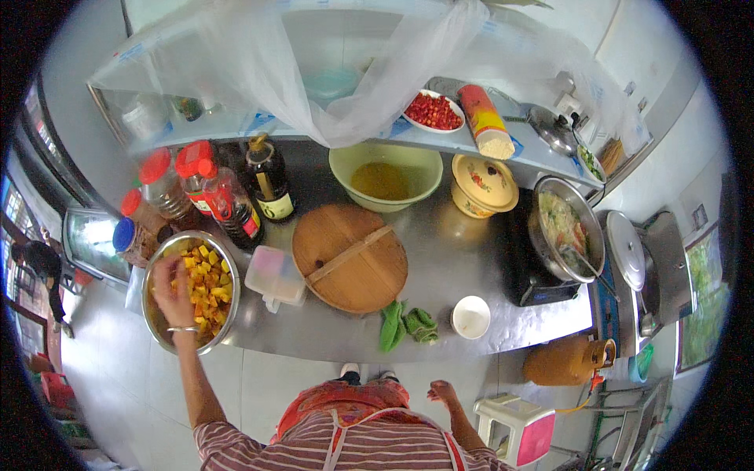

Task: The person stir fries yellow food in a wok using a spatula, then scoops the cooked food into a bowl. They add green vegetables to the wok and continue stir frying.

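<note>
My left hand point(174, 294), a bangle at its wrist, is in or just over a steel basin point(231, 329) of yellow-orange food cubes point(207, 282); whether it grips any cannot be told. My right hand point(442, 391) hangs beside my apron, below the counter's front edge, its fingers curled, with nothing visible in it. Right of the basin lie a clear plastic container point(275, 274) and a round wooden lid point(353, 259) with a crossbar. Green cloths point(406, 324) and a white cup point(470, 317) are near the front edge.
Bottles and red-lidded jars point(200, 171) stand behind the basin. A green bowl point(386, 200) of yellowish liquid and a lidded enamel pot point(483, 188) are at the back. Food and a ladle sit in a steel pan point(598, 235) on the right. A plastic stool point(512, 421) and gas cylinder point(559, 362) are below.
</note>
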Action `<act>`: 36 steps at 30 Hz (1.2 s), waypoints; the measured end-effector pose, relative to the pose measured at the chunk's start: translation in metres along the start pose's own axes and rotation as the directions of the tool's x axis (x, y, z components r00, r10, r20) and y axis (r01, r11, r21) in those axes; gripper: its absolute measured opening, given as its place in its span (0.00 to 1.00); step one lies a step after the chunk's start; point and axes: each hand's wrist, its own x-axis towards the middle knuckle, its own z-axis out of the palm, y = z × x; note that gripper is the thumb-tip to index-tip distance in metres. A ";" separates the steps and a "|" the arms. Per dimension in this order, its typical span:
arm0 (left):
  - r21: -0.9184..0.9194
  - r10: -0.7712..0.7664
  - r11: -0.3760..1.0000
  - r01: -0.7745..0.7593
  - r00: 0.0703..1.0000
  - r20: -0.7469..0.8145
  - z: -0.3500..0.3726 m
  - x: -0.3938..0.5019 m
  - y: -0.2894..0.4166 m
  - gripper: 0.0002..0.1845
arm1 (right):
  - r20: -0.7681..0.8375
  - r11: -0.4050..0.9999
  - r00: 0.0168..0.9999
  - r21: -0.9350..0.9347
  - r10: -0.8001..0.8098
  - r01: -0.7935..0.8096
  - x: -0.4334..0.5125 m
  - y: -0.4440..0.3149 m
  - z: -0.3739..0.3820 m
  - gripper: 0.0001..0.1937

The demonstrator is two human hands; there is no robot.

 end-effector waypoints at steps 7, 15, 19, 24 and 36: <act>-0.313 0.149 0.950 -0.011 0.894 0.422 0.074 -0.039 0.092 0.06 | 0.248 0.982 0.962 0.174 -0.116 0.074 -0.087 -0.090 0.021 0.16; -0.208 0.164 0.978 -0.030 0.729 0.665 0.135 -0.062 0.095 0.13 | -0.237 0.844 0.868 0.226 -0.437 0.487 -0.159 -0.214 0.049 0.20; -0.052 0.277 0.943 -0.330 0.687 0.672 0.181 -0.053 0.079 0.22 | -0.293 0.831 0.854 0.242 -0.430 0.501 -0.131 -0.239 0.060 0.20; 0.111 0.104 0.908 -0.403 0.475 0.874 0.235 -0.057 0.091 0.25 | -0.293 0.804 0.855 0.309 -0.428 0.508 -0.096 -0.249 0.053 0.15; 0.111 0.192 0.839 -0.533 0.481 0.856 0.283 -0.071 0.064 0.12 | -0.108 0.827 0.862 0.242 -0.496 0.507 -0.030 -0.321 0.074 0.17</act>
